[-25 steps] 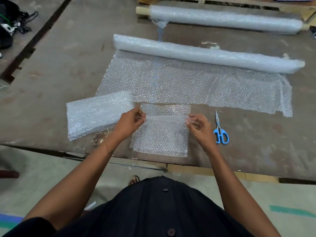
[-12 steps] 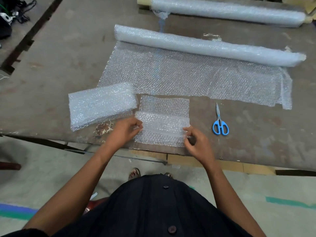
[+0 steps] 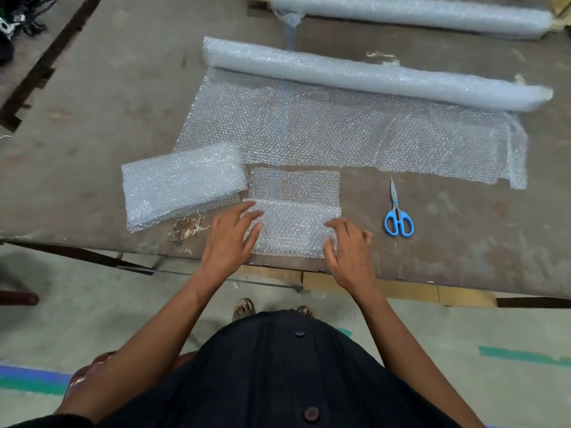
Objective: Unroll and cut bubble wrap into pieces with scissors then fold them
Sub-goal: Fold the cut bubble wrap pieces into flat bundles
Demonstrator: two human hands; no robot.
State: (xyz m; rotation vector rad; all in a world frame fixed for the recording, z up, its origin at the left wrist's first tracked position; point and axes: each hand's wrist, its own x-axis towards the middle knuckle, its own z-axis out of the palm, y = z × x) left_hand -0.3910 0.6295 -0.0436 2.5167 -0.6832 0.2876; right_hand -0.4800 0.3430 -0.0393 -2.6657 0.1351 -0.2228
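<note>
A small cut piece of bubble wrap lies at the table's near edge with its near half folded over. My left hand lies flat on its left side, fingers spread. My right hand rests with bent fingers on its right edge. Left of it sits a stack of folded bubble wrap. Blue-handled scissors lie shut on the table to the right, apart from both hands. Behind, a partly unrolled bubble wrap roll has its loose sheet spread toward me.
A second, wrapped roll lies along the far edge of the worn brown table. Rusty debris sits beside my left hand. Dark bags and cables lie on the floor at far left. A maroon stool is by my left leg.
Both hands brought the held edge of the small piece down toward me, folding it over. They went from pinching the edge to resting on the folded part.
</note>
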